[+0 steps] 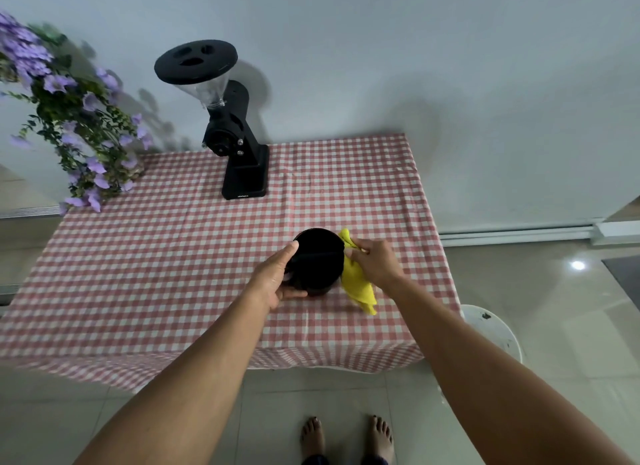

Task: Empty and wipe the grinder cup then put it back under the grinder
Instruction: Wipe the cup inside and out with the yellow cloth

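The black grinder cup (318,260) is held over the near middle of the checked table, its dark open mouth facing up toward me. My left hand (277,277) grips its left side, thumb near the rim and fingers under it. My right hand (375,262) holds a yellow cloth (358,281) against the cup's right side; the cloth hangs down toward the table. The black grinder (239,145) with a clear hopper and black lid stands at the table's far edge, with nothing under its spout.
A red-and-white checked tablecloth (173,256) covers the table. Purple flowers (79,125) hang over the far left corner. A white stool (491,329) stands at the table's near right corner. My bare feet (346,437) are on the tiled floor.
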The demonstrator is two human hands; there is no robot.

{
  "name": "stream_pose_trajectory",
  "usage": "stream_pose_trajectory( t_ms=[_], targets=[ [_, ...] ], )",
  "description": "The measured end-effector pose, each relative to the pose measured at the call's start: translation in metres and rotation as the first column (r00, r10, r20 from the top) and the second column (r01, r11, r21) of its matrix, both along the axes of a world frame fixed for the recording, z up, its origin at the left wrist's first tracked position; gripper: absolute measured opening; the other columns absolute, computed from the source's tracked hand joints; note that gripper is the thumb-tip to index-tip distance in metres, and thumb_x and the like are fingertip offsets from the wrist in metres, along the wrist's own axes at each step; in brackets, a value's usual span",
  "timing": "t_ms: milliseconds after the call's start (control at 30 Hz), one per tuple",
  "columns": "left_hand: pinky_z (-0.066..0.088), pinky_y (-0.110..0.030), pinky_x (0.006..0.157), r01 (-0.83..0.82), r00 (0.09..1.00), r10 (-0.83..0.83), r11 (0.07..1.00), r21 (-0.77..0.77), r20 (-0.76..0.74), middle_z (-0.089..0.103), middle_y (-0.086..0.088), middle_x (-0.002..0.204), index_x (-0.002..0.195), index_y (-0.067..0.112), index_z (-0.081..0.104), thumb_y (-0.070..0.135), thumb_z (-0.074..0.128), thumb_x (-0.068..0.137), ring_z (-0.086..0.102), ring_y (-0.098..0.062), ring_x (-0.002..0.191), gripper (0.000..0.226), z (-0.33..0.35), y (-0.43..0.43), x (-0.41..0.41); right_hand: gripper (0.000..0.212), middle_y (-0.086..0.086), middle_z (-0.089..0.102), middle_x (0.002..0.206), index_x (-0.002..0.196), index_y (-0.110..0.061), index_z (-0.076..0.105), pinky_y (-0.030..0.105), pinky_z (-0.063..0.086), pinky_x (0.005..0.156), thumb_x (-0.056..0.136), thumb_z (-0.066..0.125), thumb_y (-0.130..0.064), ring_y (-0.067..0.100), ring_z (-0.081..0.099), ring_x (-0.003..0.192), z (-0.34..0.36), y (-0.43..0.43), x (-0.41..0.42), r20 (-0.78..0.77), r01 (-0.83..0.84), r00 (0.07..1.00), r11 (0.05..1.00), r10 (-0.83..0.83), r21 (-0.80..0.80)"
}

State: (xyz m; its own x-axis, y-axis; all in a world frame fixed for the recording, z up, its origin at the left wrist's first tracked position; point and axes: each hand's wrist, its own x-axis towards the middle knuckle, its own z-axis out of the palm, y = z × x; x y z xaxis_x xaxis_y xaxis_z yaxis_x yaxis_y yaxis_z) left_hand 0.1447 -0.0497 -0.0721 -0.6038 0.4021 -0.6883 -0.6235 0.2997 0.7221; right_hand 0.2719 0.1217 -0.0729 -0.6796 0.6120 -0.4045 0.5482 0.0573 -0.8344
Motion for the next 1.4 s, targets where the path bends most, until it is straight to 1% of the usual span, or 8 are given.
stream_pose_trajectory(
  t_ms=[267, 500, 767, 933, 1067, 1167, 1300, 1400],
  targets=[
    [0.059, -0.052, 0.091, 0.013, 0.977, -0.047, 0.986, -0.164, -0.207, 0.071, -0.008, 0.121, 0.119, 0.021, 0.071, 0.029, 0.074, 0.09, 0.07, -0.033, 0.109, 0.03, 0.006, -0.007, -0.023, 0.027, 0.002, 0.073, 0.099, 0.118, -0.028, 0.07, 0.038, 0.052, 0.082, 0.094, 0.058, -0.031, 0.023, 0.065, 0.095, 0.009, 0.007, -0.006, 0.115, 0.002, 0.993, 0.983, -0.023, 0.185],
    [0.063, -0.035, 0.059, 0.116, 0.916, -0.235, 0.932, -0.343, -0.327, 0.077, -0.007, 0.093, 0.114, 0.014, 0.074, 0.023, 0.075, 0.089, 0.078, -0.023, 0.069, 0.026, 0.021, -0.009, -0.031, 0.038, 0.0, 0.07, 0.12, 0.136, -0.028, 0.057, 0.034, 0.05, 0.095, 0.097, 0.056, -0.027, 0.019, 0.064, 0.109, 0.021, -0.001, -0.018, 0.017, -0.171, 0.985, 0.969, 0.171, 0.176],
    [0.063, -0.035, 0.057, 0.087, 0.93, -0.194, 0.942, -0.324, -0.313, 0.077, -0.009, 0.094, 0.115, 0.01, 0.074, 0.015, 0.077, 0.086, 0.077, -0.025, 0.066, 0.029, 0.024, -0.007, -0.027, 0.034, 0.004, 0.072, 0.098, 0.126, -0.016, 0.066, 0.034, 0.055, 0.079, 0.093, 0.064, -0.022, 0.022, 0.066, 0.089, 0.007, -0.003, -0.012, 0.078, 0.028, 0.996, 0.998, -0.033, 0.062],
    [0.065, -0.042, 0.062, -0.017, 0.959, -0.035, 0.983, -0.18, -0.28, 0.075, -0.015, 0.105, 0.127, 0.014, 0.067, 0.004, 0.07, 0.087, 0.077, -0.03, 0.072, 0.041, 0.019, -0.003, -0.019, 0.048, 0.01, 0.066, 0.125, 0.135, -0.012, 0.057, 0.045, 0.055, 0.093, 0.09, 0.07, -0.019, 0.024, 0.065, 0.109, 0.011, 0.003, -0.002, -0.097, 0.173, 0.979, 0.984, -0.177, -0.048],
    [0.064, -0.036, 0.059, -0.021, 0.964, -0.012, 0.992, -0.121, -0.267, 0.07, -0.008, 0.122, 0.134, 0.021, 0.063, 0.007, 0.07, 0.087, 0.078, -0.025, 0.074, 0.05, 0.025, 0.016, -0.006, 0.046, 0.004, 0.068, 0.117, 0.134, -0.012, 0.058, 0.037, 0.054, 0.089, 0.091, 0.068, -0.025, 0.022, 0.064, 0.106, 0.018, -0.003, -0.008, -0.084, 0.085, 0.994, 0.991, -0.077, 0.101],
    [0.062, -0.032, 0.052, 0.043, 0.971, -0.07, 0.992, -0.12, -0.229, 0.068, -0.008, 0.128, 0.14, 0.025, 0.058, 0.007, 0.068, 0.087, 0.078, -0.026, 0.072, 0.056, 0.034, 0.024, 0.003, 0.009, -0.004, 0.062, 0.079, 0.093, -0.016, 0.063, 0.025, 0.042, 0.061, 0.093, 0.062, -0.025, 0.019, 0.061, 0.082, 0.016, -0.001, -0.01, 0.034, 0.033, 0.999, 0.973, -0.042, 0.226],
    [0.059, -0.028, 0.048, 0.037, 0.969, -0.052, 0.997, -0.064, -0.243, 0.062, -0.008, 0.138, 0.144, 0.025, 0.054, -0.001, 0.064, 0.089, 0.076, -0.026, 0.083, 0.061, 0.035, 0.027, 0.008, 0.02, 0.002, 0.062, 0.075, 0.081, -0.01, 0.062, 0.032, 0.046, 0.064, 0.092, 0.06, -0.026, 0.023, 0.062, 0.078, 0.018, 0.003, -0.01, 0.094, 0.034, 0.994, 0.968, -0.059, 0.25],
    [0.061, -0.029, 0.051, -0.031, 0.969, 0.029, 1.0, -0.004, -0.244, 0.069, -0.002, 0.111, 0.146, 0.024, 0.052, -0.003, 0.061, 0.09, 0.073, -0.017, 0.082, 0.062, 0.036, 0.031, 0.015, 0.027, 0.004, 0.061, 0.077, 0.084, -0.005, 0.06, 0.029, 0.043, 0.059, 0.093, 0.057, -0.03, 0.021, 0.06, 0.074, 0.021, 0.001, -0.011, 0.181, -0.005, 0.982, 0.951, -0.053, 0.31]
  ],
)
